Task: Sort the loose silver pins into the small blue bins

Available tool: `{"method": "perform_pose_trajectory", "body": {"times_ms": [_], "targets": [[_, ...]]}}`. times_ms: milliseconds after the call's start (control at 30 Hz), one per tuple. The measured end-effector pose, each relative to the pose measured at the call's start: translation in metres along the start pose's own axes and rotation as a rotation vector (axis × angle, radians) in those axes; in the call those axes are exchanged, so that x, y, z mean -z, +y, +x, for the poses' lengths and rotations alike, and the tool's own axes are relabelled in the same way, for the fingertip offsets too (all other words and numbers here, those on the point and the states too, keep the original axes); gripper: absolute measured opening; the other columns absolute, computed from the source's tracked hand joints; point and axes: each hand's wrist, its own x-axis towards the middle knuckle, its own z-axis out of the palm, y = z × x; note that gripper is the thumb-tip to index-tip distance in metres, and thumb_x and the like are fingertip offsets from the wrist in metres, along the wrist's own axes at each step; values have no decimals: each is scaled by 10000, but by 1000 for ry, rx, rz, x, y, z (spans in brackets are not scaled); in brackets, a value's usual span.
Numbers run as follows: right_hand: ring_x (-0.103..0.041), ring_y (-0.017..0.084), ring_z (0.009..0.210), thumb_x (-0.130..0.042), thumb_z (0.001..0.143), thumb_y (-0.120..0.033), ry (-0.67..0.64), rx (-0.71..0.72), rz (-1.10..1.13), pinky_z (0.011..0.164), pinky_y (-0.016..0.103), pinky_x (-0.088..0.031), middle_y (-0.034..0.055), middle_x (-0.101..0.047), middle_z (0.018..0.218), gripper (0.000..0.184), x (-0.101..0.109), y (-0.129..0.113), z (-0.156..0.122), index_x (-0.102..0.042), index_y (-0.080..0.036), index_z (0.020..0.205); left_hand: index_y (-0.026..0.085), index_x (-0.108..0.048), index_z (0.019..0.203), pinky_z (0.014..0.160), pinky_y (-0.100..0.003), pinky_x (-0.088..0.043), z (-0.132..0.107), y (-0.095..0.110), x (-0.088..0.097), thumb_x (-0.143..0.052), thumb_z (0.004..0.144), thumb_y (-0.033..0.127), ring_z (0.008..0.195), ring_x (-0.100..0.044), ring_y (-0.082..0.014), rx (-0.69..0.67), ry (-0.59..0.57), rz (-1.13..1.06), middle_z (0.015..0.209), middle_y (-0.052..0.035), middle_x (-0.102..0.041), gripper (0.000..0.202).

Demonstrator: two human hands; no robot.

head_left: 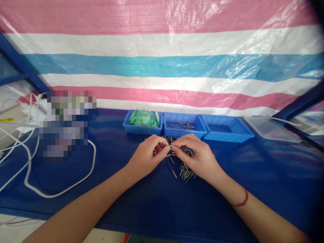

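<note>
Between my two hands I hold one thin metal blind rivet (171, 145) level, pinched at both ends by fingertips. My left hand (146, 153) closes on its left end, thumb against the fingers. The right end sits in the pinch of my right hand (198, 153). Below and behind the fingers lies a loose pile of blind rivets (186, 171) on the blue table, partly hidden by both hands. A single loose rivet (172, 170) rests a little in front of the pile.
Along the back stand three blue bins: one with green packets (144, 118), one with some rivets (186, 126), and a right-hand bin (226, 135). Beside that lies a clear plastic lid (272, 130). A white cable (60, 195) loops across the left of the blue table (141, 209).
</note>
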Motion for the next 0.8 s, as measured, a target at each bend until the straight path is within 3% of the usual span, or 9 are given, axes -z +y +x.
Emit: {"method": "perform_pose_trajectory", "body": {"times_ms": [233,367,500,667,800], "targets": [[-598,207,885,-543,907,-283,22,94,-194,803,384,-416,58,-660,921,160,3,4,0,-693,-227,913,179,-593,940,660,-242,-452,0,1,-1,-555,885,313,688,-550,-116,4,-10,9,828,-7,-603,150],[-567,231,894,-527,908,-322,192,35,-387,769,384,-396,72,-639,948,197,8,23,8,-687,-209,921,196,-583,1080,697,-256,-468,0,-2,-2,-526,901,284,751,-582,-134,-2,-12,46,875,-19,-610,207],[-527,252,867,-512,907,-385,304,-43,-585,720,382,-364,85,-624,913,263,14,41,15,-697,-200,874,190,-603,1036,779,-278,-468,2,-10,-1,-476,914,215,849,-591,-154,-28,10,93,922,-38,-616,178],[-523,246,839,-517,896,-420,279,-62,-557,731,397,-392,86,-588,865,294,16,38,14,-703,-195,868,187,-657,893,843,-323,-426,4,-14,2,-536,884,241,880,-560,-178,-157,-126,230,924,-48,-623,133],[-534,240,863,-533,887,-345,224,-38,-465,789,418,-421,77,-592,889,215,12,27,8,-690,-199,865,237,-691,961,761,-310,-373,3,-12,0,-499,929,301,851,-525,-171,-285,-239,397,954,-46,-610,205]]}}
